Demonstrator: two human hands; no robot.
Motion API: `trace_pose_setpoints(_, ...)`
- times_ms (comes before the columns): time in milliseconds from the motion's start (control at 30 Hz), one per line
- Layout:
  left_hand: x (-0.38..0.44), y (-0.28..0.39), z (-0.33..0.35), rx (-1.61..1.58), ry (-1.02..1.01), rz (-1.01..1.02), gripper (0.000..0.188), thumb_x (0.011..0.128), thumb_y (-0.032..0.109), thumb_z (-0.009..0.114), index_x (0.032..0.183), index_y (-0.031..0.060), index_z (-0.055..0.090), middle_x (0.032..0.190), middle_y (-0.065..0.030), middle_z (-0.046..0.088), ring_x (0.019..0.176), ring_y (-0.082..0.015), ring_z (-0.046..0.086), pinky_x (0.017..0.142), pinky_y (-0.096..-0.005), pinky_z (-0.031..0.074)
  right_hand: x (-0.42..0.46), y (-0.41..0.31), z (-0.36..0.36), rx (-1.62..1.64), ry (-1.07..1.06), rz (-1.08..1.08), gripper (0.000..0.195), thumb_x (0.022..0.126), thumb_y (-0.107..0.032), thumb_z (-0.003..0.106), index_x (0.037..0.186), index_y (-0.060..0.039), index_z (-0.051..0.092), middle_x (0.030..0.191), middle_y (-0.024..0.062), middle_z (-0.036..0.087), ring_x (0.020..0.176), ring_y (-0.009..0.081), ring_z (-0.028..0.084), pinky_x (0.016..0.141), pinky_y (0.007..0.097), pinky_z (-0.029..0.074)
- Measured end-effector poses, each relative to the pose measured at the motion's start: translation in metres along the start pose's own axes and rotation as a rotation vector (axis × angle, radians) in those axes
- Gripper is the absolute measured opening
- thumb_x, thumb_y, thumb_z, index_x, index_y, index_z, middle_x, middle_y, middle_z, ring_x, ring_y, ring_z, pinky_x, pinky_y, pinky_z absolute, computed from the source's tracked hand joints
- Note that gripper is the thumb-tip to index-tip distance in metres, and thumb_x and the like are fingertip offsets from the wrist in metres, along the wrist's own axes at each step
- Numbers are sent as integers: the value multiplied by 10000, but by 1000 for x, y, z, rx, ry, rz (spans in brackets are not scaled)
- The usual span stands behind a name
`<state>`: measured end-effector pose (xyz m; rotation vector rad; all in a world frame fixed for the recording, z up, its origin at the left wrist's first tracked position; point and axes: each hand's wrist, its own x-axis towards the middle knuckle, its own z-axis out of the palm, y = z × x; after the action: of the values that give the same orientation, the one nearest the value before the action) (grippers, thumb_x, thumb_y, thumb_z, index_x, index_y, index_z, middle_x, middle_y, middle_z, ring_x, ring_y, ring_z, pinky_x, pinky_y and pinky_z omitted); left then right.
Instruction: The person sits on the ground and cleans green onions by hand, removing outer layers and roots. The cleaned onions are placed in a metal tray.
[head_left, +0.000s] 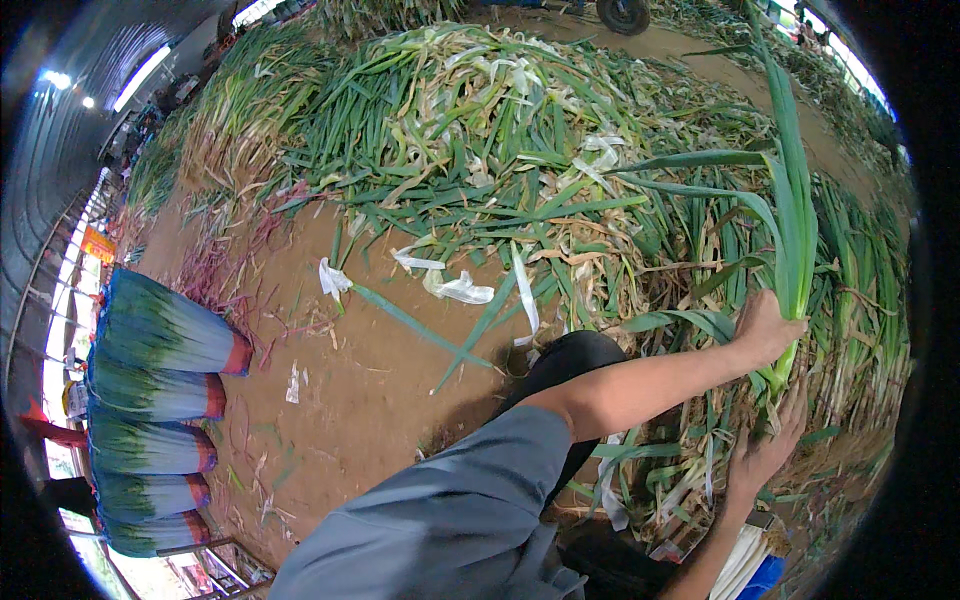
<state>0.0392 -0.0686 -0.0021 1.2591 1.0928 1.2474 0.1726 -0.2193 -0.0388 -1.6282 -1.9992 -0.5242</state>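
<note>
My left hand (769, 330) is closed around the lower leaves of a green onion stalk (796, 247), which stands upright at the right with its long leaves spreading up and to the left. My right hand (772, 442) is just below, at the stalk's pale lower end; its fingers point up along it, and whether they grip it cannot be told. Behind both hands lie more green onions (855, 300) with their leaves up. Beneath my hands are loose leaves and dry husks.
A large heap of leaves and white strips (480, 112) lies ahead on the dirt floor (360, 405). Several netted bundles of green onions (169, 330) are lined up at the left. My dark-clad knee (581, 356) is near the middle. A wheel (624, 15) shows at the top.
</note>
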Motion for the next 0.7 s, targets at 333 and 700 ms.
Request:
trace_pose_setpoints(333, 5, -20, 29, -53, -35, -55, 317, 769, 200, 785, 898, -69, 679, 888, -271, 713, 873, -418, 724, 786, -512, 565, 26, 12, 31, -11, 91, -149, 762, 1071, -643, 353, 1473, -23, 543, 1632, 215, 442, 1472, 461, 415, 1187, 577, 322)
trace_pose_setpoints(700, 18, -42, 50, -69, 146, -171, 354, 819, 259, 812, 990, -22, 682, 926, -229, 718, 862, -400, 715, 778, -507, 561, 13, 29, 29, 288, -162, -241, 668, 1057, -525, 441, 1408, 36, 533, 1504, 283, 507, 1440, 492, 427, 1168, 588, 336)
